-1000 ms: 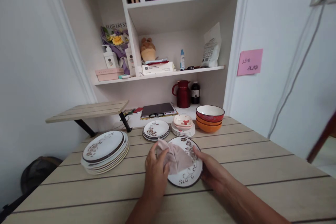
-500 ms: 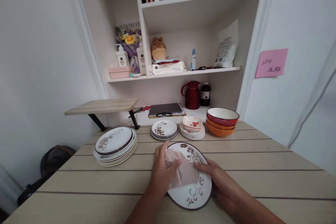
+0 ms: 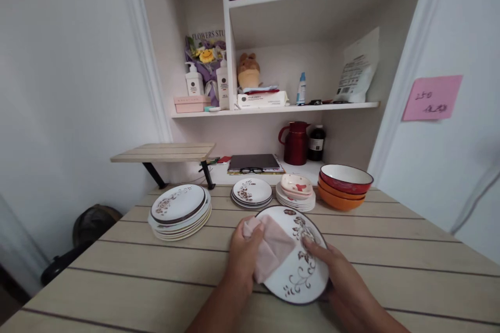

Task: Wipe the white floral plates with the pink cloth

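Note:
A white plate [image 3: 291,270] with a brown floral pattern and dark rim is tilted up above the table in front of me. My right hand [image 3: 332,268] grips its right side, thumb on the face and fingers hidden behind. On the plate's left edge, a pale pink cloth [image 3: 273,247] lies folded over the rim. My left hand [image 3: 246,250] is closed on that cloth and, through it, pinches the plate's edge. Whether the left fingers reach behind the plate is hidden.
On the slatted table stand a stack of large plates [image 3: 179,208], a stack of small plates [image 3: 252,191], small dishes on saucers [image 3: 296,190] and stacked bowls [image 3: 344,187]. Behind are a wooden riser [image 3: 164,152], a laptop [image 3: 253,162] and a red jug [image 3: 296,143].
The cloth has shifted left, from over the plate's middle to its left edge, along with my left hand. My right hand keeps its hold. The view has turned slightly left.

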Demonstrator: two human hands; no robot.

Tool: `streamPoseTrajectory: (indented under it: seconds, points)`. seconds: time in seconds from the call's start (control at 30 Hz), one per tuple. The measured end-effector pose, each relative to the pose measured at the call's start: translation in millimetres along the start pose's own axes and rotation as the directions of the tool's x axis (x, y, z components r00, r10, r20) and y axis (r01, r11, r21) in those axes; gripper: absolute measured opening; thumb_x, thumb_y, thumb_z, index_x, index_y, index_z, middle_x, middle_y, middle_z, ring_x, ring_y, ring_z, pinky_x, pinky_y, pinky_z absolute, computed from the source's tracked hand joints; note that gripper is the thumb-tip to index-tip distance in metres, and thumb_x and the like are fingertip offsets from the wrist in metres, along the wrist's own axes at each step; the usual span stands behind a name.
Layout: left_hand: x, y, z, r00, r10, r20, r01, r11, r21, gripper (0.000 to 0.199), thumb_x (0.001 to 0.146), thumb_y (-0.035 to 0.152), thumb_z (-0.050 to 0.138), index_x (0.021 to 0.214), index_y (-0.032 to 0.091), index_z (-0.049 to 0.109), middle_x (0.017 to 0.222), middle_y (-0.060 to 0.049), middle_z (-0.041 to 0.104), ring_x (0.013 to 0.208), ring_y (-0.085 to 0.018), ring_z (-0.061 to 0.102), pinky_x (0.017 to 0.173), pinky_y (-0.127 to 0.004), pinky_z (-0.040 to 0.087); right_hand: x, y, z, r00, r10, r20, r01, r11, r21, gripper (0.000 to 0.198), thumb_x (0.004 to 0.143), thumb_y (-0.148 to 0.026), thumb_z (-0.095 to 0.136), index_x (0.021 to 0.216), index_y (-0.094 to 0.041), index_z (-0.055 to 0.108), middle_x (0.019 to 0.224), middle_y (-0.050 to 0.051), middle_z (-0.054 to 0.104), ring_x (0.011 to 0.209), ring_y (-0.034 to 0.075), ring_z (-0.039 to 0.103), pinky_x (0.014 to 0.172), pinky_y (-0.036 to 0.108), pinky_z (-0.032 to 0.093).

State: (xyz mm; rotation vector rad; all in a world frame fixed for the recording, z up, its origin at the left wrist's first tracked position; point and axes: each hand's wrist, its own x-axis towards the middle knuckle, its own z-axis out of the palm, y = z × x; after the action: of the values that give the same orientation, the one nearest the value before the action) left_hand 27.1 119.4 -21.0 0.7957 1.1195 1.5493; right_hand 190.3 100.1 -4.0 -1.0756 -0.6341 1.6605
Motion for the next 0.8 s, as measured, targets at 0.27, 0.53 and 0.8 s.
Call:
streamPoseTrajectory:
  seconds: [0.27, 0.53, 0.8]
  points:
    - [-3, -21, 12, 0.996, -0.045, -0.08, 0.031, 0.986, -0.163, 0.062, 0.054, 0.046, 0.084, 0.106, 0.018, 0.063, 0.094, -0.009, 0.072, 0.083, -0.022, 0.069, 0.074, -0.029, 0.053, 6, 8, -1, 0.995, -0.056, 0.086, 0.031, 0.964, 0.266, 0.042, 0.074, -0.037, 0.072, 0.11, -0.016, 0.064, 0.098, 0.009, 0.075, 0.088, 0.025, 0.07, 0.082, 0.037, 0.055]
    - [-6, 18, 0, 0.997, 0.049, -0.064, -0.056, 0.992, -0.114, 0.061, 0.061, 0.041, 0.081, 0.113, 0.017, 0.059, 0.099, -0.01, 0.071, 0.085, -0.022, 0.068, 0.076, -0.032, 0.053, 8, -7, -1, 0.935, -0.035, 0.352, 0.027, 0.999, 0.027, 0.05, 0.066, -0.028, 0.079, 0.11, -0.009, 0.065, 0.101, 0.017, 0.072, 0.09, 0.027, 0.069, 0.09, 0.041, 0.049]
    - [-21, 49, 4, 0.96, 0.271, 0.065, -0.279, 0.927, 0.253, 0.044, 0.067, 0.038, 0.074, 0.103, 0.016, 0.066, 0.094, -0.007, 0.072, 0.087, -0.021, 0.066, 0.079, -0.028, 0.05, -19, -26, -1, 0.935, -0.13, 0.331, 0.189, 0.97, -0.155, 0.054, 0.063, -0.033, 0.078, 0.111, -0.014, 0.065, 0.096, 0.012, 0.073, 0.086, 0.026, 0.067, 0.086, 0.04, 0.049]
